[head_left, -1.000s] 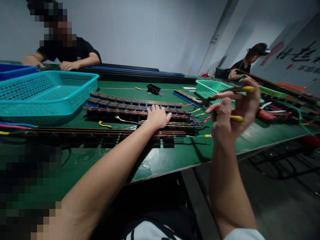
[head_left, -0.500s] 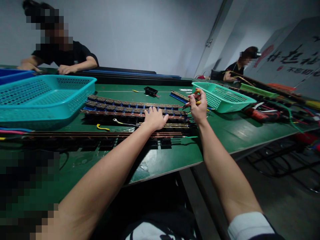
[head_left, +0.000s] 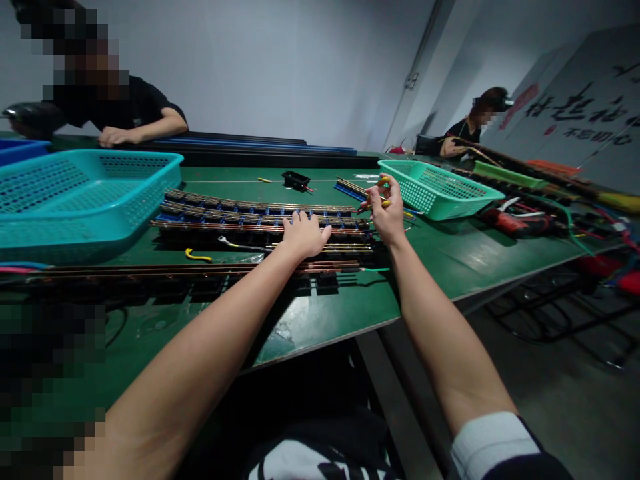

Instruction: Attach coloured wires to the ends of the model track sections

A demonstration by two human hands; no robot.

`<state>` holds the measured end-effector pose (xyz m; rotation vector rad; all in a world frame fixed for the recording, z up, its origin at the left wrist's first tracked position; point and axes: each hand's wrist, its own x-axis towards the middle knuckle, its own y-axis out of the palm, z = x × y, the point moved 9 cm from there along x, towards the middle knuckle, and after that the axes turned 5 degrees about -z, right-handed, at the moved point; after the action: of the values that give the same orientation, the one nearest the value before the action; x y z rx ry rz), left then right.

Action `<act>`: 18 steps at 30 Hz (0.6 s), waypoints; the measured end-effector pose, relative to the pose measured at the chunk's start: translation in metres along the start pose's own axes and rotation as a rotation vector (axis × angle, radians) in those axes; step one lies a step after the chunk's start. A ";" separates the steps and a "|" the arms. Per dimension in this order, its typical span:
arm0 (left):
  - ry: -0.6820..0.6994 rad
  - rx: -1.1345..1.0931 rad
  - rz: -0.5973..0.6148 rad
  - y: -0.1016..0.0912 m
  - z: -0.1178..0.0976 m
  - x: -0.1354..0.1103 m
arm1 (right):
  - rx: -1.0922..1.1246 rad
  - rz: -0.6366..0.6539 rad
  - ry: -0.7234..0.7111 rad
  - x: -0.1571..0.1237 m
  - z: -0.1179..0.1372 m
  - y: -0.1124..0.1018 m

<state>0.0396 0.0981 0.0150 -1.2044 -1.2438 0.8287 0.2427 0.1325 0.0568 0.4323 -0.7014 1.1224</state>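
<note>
My left hand (head_left: 304, 239) lies with spread fingers on a bundle of bar assemblies (head_left: 225, 217), which carry thin copper-coloured strips on blue and black supports. At the right end of this bundle, my right hand (head_left: 390, 217) is closed around yellow-handled pliers (head_left: 384, 181). Their dark jaws point left toward the wire ends, but I cannot tell whether they touch a wire. Nearer to me, a long strip assembly (head_left: 150, 272) runs under my left forearm. A short yellow wire (head_left: 199, 256) and a black cable with a metal lug (head_left: 240, 245) lie between the two.
A turquoise basket (head_left: 90, 220) stands on the left and a green basket (head_left: 440, 200) on the right. Behind the bundle sits a small black box (head_left: 295, 181). A red-black power tool (head_left: 517, 220) lies among wires on the right. Two people (head_left: 145, 107) work across the table.
My view has shifted slightly, and my right hand with the pliers is a little farther left. A dark tool now shows beside the person at the far left. My left hand stays on the bundle.
</note>
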 end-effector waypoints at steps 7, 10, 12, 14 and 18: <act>0.003 -0.009 0.001 0.000 -0.001 0.000 | -0.016 -0.004 0.017 -0.004 0.005 0.001; -0.002 -0.006 0.000 0.000 -0.001 0.000 | -0.049 0.109 -0.012 -0.010 0.016 0.012; -0.007 -0.006 -0.001 0.000 0.000 0.000 | -0.092 0.211 -0.017 -0.017 0.022 0.021; -0.006 -0.007 -0.005 0.000 -0.001 0.000 | -0.132 0.283 -0.017 -0.023 0.025 0.027; -0.005 -0.004 -0.006 -0.001 -0.001 -0.001 | -0.166 0.267 -0.033 -0.024 0.029 0.026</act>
<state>0.0406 0.0965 0.0159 -1.2019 -1.2524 0.8257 0.2043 0.1077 0.0596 0.2206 -0.8927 1.2973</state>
